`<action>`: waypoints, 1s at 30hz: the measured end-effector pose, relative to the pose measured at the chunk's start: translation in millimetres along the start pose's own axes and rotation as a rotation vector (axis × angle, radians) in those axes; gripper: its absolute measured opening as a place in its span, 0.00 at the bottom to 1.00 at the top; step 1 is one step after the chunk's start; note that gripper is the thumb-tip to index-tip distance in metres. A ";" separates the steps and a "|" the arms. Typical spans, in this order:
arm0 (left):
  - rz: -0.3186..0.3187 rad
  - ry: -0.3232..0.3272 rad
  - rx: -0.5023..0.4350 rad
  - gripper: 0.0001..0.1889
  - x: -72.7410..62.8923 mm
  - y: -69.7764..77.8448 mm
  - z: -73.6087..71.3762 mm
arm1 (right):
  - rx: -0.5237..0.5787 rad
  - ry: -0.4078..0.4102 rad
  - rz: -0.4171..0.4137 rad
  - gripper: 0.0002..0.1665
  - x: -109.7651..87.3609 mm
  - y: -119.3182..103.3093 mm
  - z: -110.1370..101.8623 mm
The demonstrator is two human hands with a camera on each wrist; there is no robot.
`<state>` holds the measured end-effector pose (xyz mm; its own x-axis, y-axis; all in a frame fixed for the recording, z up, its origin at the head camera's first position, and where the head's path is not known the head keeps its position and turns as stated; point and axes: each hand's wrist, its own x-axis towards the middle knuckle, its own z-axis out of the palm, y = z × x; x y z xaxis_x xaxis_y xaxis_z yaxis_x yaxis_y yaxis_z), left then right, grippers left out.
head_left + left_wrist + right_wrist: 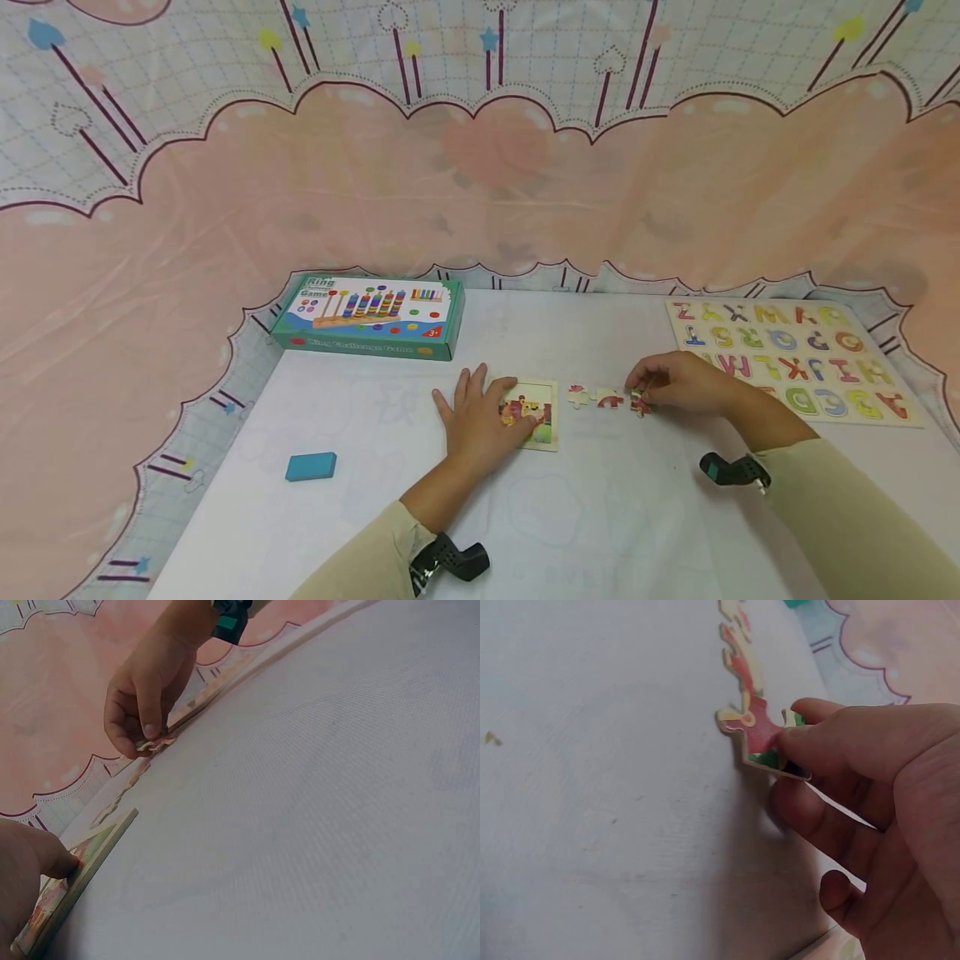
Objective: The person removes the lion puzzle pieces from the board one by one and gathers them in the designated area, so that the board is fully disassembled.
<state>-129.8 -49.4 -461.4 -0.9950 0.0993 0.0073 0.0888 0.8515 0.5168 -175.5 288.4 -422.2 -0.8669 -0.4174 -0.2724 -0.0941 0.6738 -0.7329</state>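
Note:
My left hand (480, 425) rests with spread fingers over a small wooden picture puzzle (543, 390), its thumb on the picture in the left wrist view. The pale wooden border (120, 829) stays visible; the hand hides the puzzle's left part. To the right, my right hand (686, 383) pinches a jigsaw piece (759, 733), red with green along one edge, between thumb and fingers. Two other jigsaw pieces, one pale with red (577, 395) and one red and cream (609, 399), lie in a row between the puzzle and that hand.
Behind the left hand lies a green ring game box (367, 321). A blue block (311, 467) is at the left. A wooden alphabet board (795, 358) lies at the back right, partly behind my right arm. A patterned cloth (480, 200) hangs behind the white tabletop (585, 517).

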 end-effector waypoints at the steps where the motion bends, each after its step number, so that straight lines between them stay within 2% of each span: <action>1: 0.000 -0.001 0.001 0.34 0.0 0.0 0.1 | -0.008 0.006 -0.009 0.10 0.2 0.8 0.9; 4: -0.001 -0.004 -0.002 0.34 0.1 0.1 0.3 | -0.030 0.022 -0.037 0.10 -0.1 1.0 3.3; 17: 0.006 -0.008 -0.013 0.34 -0.7 1.7 0.3 | -0.108 0.076 -0.070 0.13 0.8 6.6 9.4; 30: 0.005 -0.015 -0.012 0.35 0.6 -2.6 4.0 | -0.084 0.074 -0.103 0.11 0.8 7.1 8.6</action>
<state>-130.4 -49.5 -466.1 -0.9937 0.1118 -0.0028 0.0936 0.8447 0.5270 -172.6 287.7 -433.0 -0.8839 -0.4431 -0.1493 -0.2227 0.6797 -0.6989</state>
